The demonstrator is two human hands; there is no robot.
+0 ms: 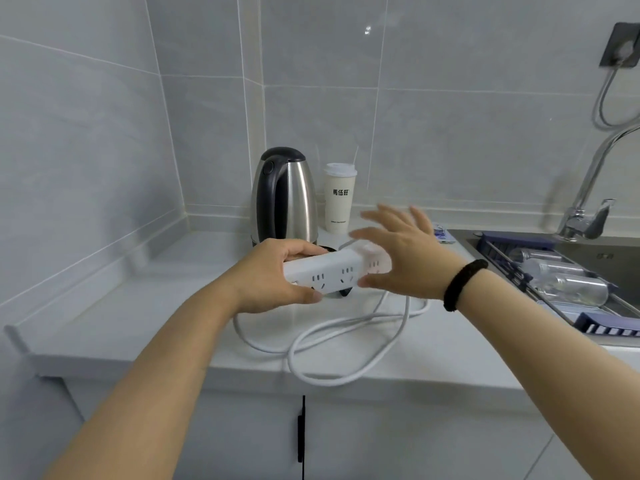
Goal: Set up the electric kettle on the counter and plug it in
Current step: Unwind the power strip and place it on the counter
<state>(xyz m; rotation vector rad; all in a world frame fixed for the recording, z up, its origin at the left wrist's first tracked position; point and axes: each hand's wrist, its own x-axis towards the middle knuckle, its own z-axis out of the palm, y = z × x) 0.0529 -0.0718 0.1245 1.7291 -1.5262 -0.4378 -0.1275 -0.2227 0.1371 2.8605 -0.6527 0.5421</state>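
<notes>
A steel electric kettle [287, 195] with a black handle and lid stands on its base at the back of the white counter [121, 317]. My left hand [273, 275] grips the left end of a white power strip [341, 270] held just above the counter in front of the kettle. My right hand [405, 252] is blurred, fingers spread, at the strip's right end; its thumb is under that end. The strip's white cable [346, 341] lies in loops on the counter below. A dark plug [344, 292] shows under the strip.
A white lidded paper cup [340, 199] stands right of the kettle. A sink [588, 258] at right holds a blue rack with bottles, under a steel tap [588, 188]. A wall socket [621, 46] with a plugged cable sits at upper right. Cabinet doors lie below the counter.
</notes>
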